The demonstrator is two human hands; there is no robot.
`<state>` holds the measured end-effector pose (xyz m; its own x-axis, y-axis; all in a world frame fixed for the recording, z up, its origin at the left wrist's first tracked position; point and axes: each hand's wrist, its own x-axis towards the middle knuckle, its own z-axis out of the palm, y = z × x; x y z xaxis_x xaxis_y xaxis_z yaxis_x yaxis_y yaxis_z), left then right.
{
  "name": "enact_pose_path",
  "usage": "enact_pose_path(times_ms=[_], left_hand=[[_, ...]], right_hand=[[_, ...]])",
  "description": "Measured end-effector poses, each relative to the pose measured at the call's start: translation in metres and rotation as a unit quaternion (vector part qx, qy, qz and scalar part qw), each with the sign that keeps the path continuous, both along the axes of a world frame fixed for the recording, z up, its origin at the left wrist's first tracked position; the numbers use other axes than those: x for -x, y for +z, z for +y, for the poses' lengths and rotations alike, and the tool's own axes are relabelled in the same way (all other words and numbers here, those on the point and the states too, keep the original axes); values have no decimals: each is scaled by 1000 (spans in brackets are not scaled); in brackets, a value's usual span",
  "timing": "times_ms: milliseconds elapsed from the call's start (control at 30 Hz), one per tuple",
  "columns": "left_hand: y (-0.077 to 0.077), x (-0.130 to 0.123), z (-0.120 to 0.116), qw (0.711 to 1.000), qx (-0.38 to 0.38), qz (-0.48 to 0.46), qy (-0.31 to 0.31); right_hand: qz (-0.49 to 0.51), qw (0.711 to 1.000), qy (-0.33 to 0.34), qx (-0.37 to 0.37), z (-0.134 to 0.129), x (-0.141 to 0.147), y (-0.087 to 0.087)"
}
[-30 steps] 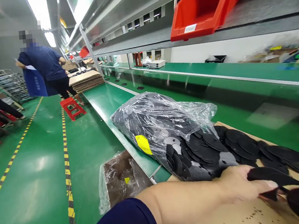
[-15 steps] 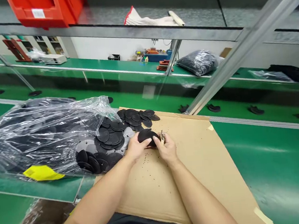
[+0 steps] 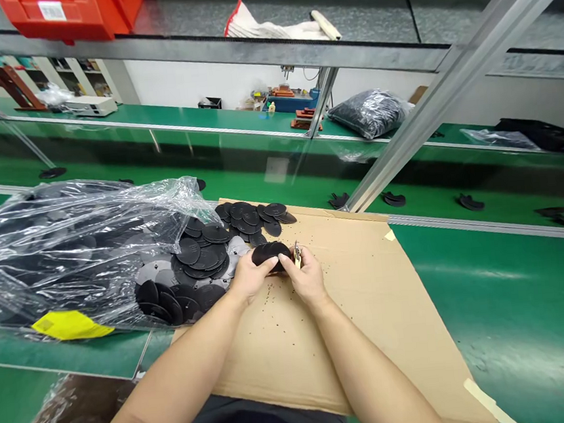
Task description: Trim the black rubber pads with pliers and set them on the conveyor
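Discs (image 3: 270,255), black and thin, sit slightly fanned between two bare hands above a sheet of cardboard (image 3: 369,309), just right of the heap. The left hand (image 3: 249,277) pinches their left side, thumb on top; the right hand (image 3: 308,275) pinches the right side and also keeps a small tool (image 3: 297,255) with a pale handle, its exact kind too small to tell. Compared with a second ago, the view has swung from the aisle to the cardboard, and both hands now meet at the discs, which suggests close handling rather than reaching. Since half a second ago, the grip has barely shifted.

Touching the cardboard's left part, loose discs (image 3: 202,261) spill from a clear bag (image 3: 80,222) with a yellow label (image 3: 72,324), so room to the left looks tight. Dark specks (image 3: 275,304) dot the cardboard nearer the person. Its far edge runs just beyond the hands, where a metal post (image 3: 404,141) rises at the far right; a shelf (image 3: 186,16) crosses above. Wider room seems to lie rightward, over cardboard and then green bench (image 3: 507,304)
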<state>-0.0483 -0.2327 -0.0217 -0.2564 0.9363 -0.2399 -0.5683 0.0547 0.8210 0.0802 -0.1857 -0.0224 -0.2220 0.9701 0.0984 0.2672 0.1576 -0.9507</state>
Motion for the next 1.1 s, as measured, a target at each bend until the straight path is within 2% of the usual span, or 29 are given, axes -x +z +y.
enact_pose_path(times_ms=[200,367,700,933,1100], left_hand=[[5,4,-3,999,-2,-36,-29],[8,5,-5,997,6,-43,-61],[8,2,-5,998,-27,-25,-56],[3,3,-2,998,-22,-47,-25],[1,9,1,989,63,-120,-51]], right_hand=[[86,987,111,83,4,-9,1],[100,982,120,108,3,-10,0],[102,985,91,105,2,-8,-3],[97,993,42,61,-3,-2,-2],[124,987,99,-28,-12,0,5]])
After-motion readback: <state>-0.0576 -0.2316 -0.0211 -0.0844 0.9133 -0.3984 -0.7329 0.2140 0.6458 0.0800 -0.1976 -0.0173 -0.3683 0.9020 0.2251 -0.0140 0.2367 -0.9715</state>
